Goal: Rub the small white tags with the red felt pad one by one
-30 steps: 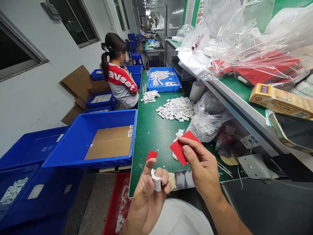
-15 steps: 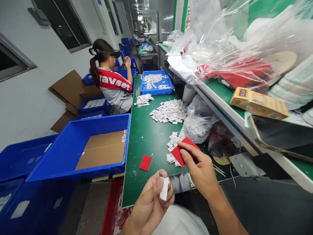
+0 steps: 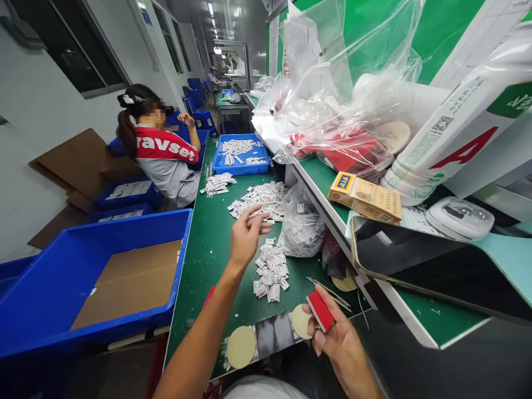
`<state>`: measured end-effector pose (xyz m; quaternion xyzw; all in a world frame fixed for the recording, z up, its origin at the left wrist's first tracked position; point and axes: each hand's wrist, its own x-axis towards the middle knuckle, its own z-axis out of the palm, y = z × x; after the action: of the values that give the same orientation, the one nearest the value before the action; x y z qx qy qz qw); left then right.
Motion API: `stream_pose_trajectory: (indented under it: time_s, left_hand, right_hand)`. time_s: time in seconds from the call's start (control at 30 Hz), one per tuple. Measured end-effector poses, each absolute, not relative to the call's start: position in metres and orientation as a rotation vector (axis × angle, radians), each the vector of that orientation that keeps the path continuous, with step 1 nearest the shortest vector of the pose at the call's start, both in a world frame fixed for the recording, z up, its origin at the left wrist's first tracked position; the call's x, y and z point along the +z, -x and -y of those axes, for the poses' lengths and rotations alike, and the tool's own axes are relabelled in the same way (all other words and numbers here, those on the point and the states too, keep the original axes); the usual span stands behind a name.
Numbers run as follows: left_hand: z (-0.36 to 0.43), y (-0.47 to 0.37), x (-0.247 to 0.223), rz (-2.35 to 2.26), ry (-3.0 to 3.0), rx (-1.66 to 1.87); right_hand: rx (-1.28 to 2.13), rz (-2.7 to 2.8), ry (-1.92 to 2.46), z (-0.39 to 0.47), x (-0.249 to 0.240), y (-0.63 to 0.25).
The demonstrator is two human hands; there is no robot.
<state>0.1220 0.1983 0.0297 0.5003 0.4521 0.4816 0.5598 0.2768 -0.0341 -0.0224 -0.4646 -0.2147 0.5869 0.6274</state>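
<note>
My left hand [image 3: 246, 235] reaches forward over the green table [image 3: 224, 238], fingers apart and no object visible in it, near the larger pile of small white pieces [image 3: 266, 198]. At the lower right, my right hand [image 3: 336, 332] holds a red pad [image 3: 321, 311] with a pale edge between thumb and fingers. A smaller heap of white pieces [image 3: 272, 271] lies between the hands. Two round beige discs, one on the left [image 3: 241, 347] and one partly behind my right fingers [image 3: 301, 321], flank a dark strip [image 3: 275, 336] at the table's front edge. My left forearm mostly covers another red piece [image 3: 208, 296].
A big blue bin [image 3: 183, 266] stands left of the table, with a seated person [image 3: 162, 155] beyond it. A blue tray [image 3: 241, 169] and a plastic bag [image 3: 303, 227] are farther back. The right shelf bears a phone [image 3: 436, 266] and yellow box [image 3: 366, 198].
My left hand has moved forward and opened; the white piece it held is no longer visible in it. My right hand has drawn back lower, still with red material. The camera view has shifted right.
</note>
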Motion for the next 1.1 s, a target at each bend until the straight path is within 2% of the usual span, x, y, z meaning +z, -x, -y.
stream_pose_trajectory:
  time_s: [0.1,0.27,0.33,0.43,0.57,0.7,0.87,1.1]
  left_hand:
    - [-0.191,-0.088,-0.027,-1.393,-1.341,1.006]
    - [-0.19,-0.08,-0.1,-1.533,-1.606,0.543]
    - [-0.191,-0.085,-0.116,-1.553,-1.659,0.434]
    - [-0.193,-0.084,-0.129,-1.564,-1.694,0.32]
    - [-0.19,-0.074,-0.137,-1.549,-1.675,0.24]
    - [-0.183,-0.07,-0.137,-1.521,-1.571,0.258]
    - [-0.173,-0.066,-0.129,-1.423,-1.282,0.416]
    - [-0.108,-0.029,-0.081,-1.123,-0.662,0.927]
  right_hand:
    - [1.368,0.485,1.288,0.035,-0.038,-0.277]
    - [1.267,0.526,1.549,0.033,-0.052,-0.274]
    - [1.177,0.518,1.534,0.03,-0.047,-0.272]
    - [1.255,0.382,1.259,0.025,-0.032,-0.266]
    - [1.474,0.108,0.83,0.013,-0.015,-0.251]
    - [1.644,-0.026,0.648,0.003,-0.013,-0.236]
    - [1.634,-0.079,0.805,-0.007,-0.022,-0.222]
    - [1.664,0.012,0.884,-0.017,-0.019,-0.195]
